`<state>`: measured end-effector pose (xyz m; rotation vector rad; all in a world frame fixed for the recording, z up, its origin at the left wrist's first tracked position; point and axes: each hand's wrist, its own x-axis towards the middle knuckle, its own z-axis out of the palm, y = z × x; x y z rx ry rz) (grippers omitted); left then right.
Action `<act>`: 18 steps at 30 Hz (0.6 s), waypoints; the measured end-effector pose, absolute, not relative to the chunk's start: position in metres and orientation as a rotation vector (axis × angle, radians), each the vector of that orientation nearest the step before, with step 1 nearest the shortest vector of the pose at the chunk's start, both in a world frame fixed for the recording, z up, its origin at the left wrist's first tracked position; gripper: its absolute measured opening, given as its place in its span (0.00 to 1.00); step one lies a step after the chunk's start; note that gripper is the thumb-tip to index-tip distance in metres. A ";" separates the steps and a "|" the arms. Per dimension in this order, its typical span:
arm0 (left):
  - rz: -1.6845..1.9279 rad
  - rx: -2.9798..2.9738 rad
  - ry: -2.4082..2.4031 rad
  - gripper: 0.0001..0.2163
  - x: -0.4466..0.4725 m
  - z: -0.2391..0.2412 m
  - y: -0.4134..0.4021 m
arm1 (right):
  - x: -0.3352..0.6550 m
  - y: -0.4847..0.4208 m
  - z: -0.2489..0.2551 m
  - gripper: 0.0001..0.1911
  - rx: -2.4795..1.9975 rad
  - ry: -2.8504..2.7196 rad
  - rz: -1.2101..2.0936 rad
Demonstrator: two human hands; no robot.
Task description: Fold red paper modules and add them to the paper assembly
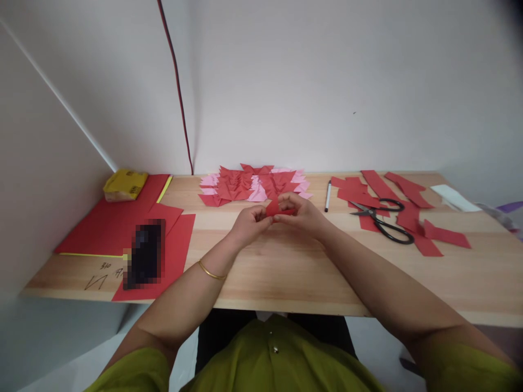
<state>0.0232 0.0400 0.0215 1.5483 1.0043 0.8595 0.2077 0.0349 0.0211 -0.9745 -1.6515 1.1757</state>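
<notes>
Red paper point(273, 207) is pinched by left hand point(248, 224) and right hand point(303, 214) — handwritten "310" point(105, 266) marks the tabletop point(269, 272)

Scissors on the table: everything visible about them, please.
The scissors have two black handle loops and darker grey blades that look like metal. They lie flat and partly open, the tips a little apart and pointing left, the loops spread apart to the right. They sit on the right part of the wood-look table, over pieces of red paper, to the right of the white pen. They are not being held.
</notes>
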 end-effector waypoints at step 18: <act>0.793 1.461 1.004 0.10 0.023 0.022 0.042 | 0.204 0.035 0.023 0.15 -1.124 -1.658 0.963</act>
